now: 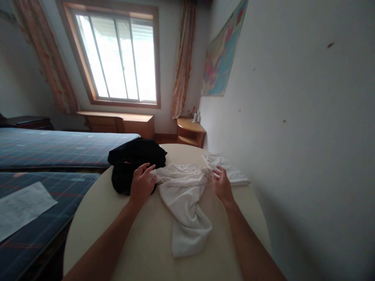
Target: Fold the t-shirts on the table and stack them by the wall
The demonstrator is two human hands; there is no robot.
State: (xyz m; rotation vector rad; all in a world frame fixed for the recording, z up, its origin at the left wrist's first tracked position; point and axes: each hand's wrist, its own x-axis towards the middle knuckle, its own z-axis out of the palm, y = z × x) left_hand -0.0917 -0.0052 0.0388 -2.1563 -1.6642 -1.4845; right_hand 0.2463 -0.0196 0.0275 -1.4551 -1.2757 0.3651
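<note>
The left hand (142, 182) and right hand (223, 185) seem to pinch the white shirt (187, 210), still rumpled between their fingers, while beyond the right fingers a white garment (237, 175) lies already folded.

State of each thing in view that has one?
White cloth garment: rumpled, partly spread
Rectangular white cloth: folded flat
Black cloth heap: bunched up
Left hand: at garment's left, grip unclear
Right hand: at garment's right, grip unclear
Reddish patterned curtains: drawn aside
Brown-framed window: open or shut, unclear
White paper sheet: lying flat
</note>
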